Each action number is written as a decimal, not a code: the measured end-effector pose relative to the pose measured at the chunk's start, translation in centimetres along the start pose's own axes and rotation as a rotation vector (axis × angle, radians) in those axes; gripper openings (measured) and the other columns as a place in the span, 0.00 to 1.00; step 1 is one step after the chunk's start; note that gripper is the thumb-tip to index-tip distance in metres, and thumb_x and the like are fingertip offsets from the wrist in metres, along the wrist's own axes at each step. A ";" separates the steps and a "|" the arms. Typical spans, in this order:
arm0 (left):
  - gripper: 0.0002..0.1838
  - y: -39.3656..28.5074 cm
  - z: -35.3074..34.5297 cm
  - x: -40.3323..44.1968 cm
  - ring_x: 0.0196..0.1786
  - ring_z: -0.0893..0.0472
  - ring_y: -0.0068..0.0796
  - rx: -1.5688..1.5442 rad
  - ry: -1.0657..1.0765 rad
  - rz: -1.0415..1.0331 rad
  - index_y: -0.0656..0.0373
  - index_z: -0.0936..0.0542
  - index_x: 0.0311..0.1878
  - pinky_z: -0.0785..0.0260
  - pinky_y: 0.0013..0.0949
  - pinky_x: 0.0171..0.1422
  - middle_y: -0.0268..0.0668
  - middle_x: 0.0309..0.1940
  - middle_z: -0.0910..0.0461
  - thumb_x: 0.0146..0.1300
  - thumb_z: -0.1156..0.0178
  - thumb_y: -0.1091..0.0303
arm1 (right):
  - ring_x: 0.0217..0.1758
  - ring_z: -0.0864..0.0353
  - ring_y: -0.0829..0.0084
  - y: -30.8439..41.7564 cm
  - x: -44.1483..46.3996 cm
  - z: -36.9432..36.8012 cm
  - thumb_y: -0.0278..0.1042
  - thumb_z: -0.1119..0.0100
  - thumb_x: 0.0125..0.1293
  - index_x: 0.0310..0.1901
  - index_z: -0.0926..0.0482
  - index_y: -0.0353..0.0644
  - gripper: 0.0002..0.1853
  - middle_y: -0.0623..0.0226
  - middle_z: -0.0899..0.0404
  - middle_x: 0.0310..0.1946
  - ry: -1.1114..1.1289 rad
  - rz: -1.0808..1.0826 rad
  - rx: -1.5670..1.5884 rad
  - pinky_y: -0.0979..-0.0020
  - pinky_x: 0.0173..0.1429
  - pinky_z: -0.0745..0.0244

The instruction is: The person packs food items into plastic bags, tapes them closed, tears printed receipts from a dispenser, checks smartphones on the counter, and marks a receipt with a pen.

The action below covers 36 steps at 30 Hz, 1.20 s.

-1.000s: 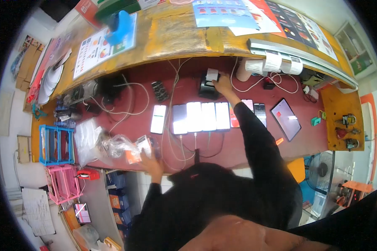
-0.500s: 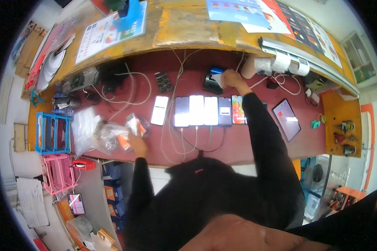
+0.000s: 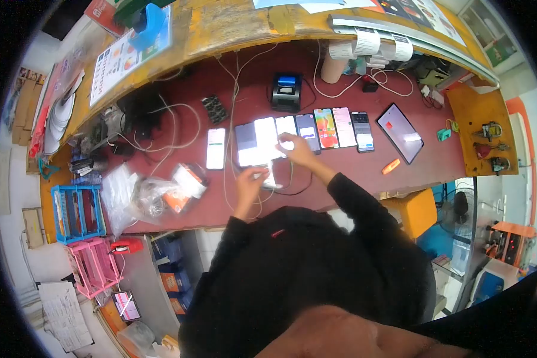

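My left hand [image 3: 250,186] is closed in a pinch at the near edge of the row of phones, on what looks like a small white paper slip [image 3: 271,176]. My right hand [image 3: 300,150] hovers over the lit phones with its fingers curled together; whatever is in them, if anything, I cannot make out. Beneath the hands lie a dark-framed phone [image 3: 245,145] and a phone with a bright white screen [image 3: 265,136]. Further right are a phone with a colourful screen [image 3: 326,128], a pink-screened phone [image 3: 343,127] and a dark phone [image 3: 361,132].
A small black receipt printer [image 3: 286,92] stands behind the phones. At the right lie a tablet [image 3: 403,132] and an orange highlighter [image 3: 391,166]. Clear plastic bags [image 3: 122,194] and an orange-and-white packet [image 3: 185,188] are at the left. White cables [image 3: 235,89] cross the red tabletop.
My right hand has come back from the printer to above the phones. My left hand has left the plastic-wrapped packet and moved right, to the white slip.
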<state>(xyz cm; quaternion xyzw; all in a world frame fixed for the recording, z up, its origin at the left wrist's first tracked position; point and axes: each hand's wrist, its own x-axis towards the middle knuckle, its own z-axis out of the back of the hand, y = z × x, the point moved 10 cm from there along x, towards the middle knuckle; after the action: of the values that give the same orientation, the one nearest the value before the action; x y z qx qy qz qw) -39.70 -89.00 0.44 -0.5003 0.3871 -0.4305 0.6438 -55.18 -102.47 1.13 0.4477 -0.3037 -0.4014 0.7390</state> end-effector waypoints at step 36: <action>0.38 3.3 -28.5 -8.0 0.63 0.29 0.41 0.246 1.092 -0.261 0.55 0.35 0.69 0.39 0.43 0.69 0.43 0.61 0.28 0.54 0.33 0.71 | 0.24 0.23 0.64 -30.3 -28.8 28.2 0.45 0.45 0.69 0.50 0.24 0.40 0.17 0.63 0.22 0.25 -0.991 -0.737 -0.105 0.64 0.27 0.29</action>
<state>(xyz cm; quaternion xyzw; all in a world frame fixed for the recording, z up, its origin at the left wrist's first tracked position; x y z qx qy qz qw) -68.23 -89.93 -7.98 -0.1706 0.5455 -0.7442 0.3456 -101.88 -97.73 -17.21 0.2464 -0.4160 -0.8050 0.3438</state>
